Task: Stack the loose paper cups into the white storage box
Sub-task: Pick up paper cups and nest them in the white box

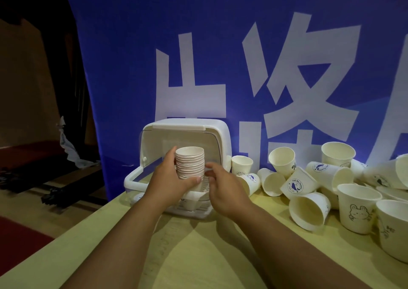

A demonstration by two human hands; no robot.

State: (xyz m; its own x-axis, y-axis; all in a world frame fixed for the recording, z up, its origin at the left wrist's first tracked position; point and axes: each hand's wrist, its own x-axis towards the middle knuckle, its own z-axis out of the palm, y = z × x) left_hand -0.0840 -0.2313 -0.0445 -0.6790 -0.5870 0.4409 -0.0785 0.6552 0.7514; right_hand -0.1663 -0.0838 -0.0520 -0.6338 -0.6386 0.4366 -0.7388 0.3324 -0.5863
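A nested stack of paper cups (190, 162) stands upright inside the open front of the white storage box (212, 134). My left hand (171, 179) grips the stack from the left, thumb curled across its lower front. My right hand (223, 185) is at the stack's right side, fingertips touching the rims. Several loose paper cups (309, 209) lie and stand in a pile on the table to the right of the box.
The yellow-green table (198, 255) carries everything; its left edge drops to a dark floor. A blue banner with white characters (220, 56) hangs right behind the box. The box's flap (134, 178) hangs open at the front left.
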